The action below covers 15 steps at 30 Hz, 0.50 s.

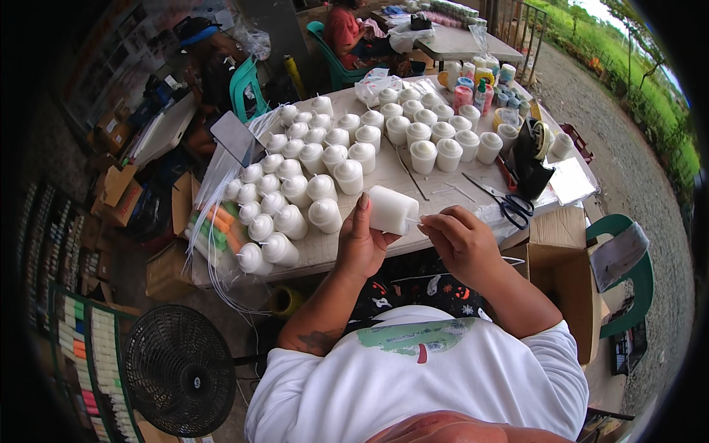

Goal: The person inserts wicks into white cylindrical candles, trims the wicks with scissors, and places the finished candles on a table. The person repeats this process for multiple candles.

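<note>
A white pillar candle (391,210) lies tilted on its side above the table's near edge. My left hand (360,242) is closed around it, thumb up along its left end. At the candle's right end a thin white wick (413,220) sticks out. The fingertips of my right hand (464,242) pinch together at this wick. Many white candles with domed tops (348,176) stand upright in rows beyond and to the left of my hands. Dark-handled scissors (509,205) lie open to the right, past my right hand.
A thin rod (406,168) lies among the candles on the table (384,181). Long white strands (210,199) hang over its left edge. Cardboard boxes (557,277) stand at the right, a black fan (179,369) at the lower left. Two people sit beyond the table.
</note>
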Each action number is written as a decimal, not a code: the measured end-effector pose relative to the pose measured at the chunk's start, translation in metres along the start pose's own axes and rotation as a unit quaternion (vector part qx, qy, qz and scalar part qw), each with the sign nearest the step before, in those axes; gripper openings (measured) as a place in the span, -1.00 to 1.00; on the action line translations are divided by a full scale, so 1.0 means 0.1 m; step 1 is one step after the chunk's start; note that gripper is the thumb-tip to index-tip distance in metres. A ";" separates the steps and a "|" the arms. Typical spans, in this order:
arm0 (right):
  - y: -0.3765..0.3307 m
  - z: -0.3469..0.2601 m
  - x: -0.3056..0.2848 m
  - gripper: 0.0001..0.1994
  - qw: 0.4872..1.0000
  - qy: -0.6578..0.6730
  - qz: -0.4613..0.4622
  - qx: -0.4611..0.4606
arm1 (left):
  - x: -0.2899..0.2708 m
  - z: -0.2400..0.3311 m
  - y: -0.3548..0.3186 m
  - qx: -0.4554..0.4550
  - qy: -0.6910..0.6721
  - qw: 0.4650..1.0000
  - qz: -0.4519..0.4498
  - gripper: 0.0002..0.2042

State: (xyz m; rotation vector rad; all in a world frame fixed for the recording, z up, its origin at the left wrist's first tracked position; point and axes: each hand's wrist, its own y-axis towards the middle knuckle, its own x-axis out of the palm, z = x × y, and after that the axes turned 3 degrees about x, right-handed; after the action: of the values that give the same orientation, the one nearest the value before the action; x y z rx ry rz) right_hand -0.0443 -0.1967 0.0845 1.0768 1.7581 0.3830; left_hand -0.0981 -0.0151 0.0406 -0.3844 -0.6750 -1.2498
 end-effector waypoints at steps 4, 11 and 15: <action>-0.01 -0.02 -0.01 -0.77 0.996 0.062 0.006 0.070 | 0.06 0.01 -0.01 0.005 -0.011 1.000 0.002 -0.49; -0.26 0.27 -0.10 -0.82 0.988 0.111 -0.010 0.109 | 0.00 0.02 0.03 0.023 0.000 1.000 0.019 -0.53; -0.17 0.20 -0.07 -0.85 0.995 0.068 -0.033 0.070 | 0.02 -0.05 0.02 0.017 0.009 1.000 -0.005 -0.54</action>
State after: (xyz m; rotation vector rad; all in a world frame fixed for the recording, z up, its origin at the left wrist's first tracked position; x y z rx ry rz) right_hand -0.0344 -0.2159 0.0678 1.1101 1.9611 0.3022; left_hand -0.0947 -0.0191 0.0377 -0.3408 -0.6826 -1.2476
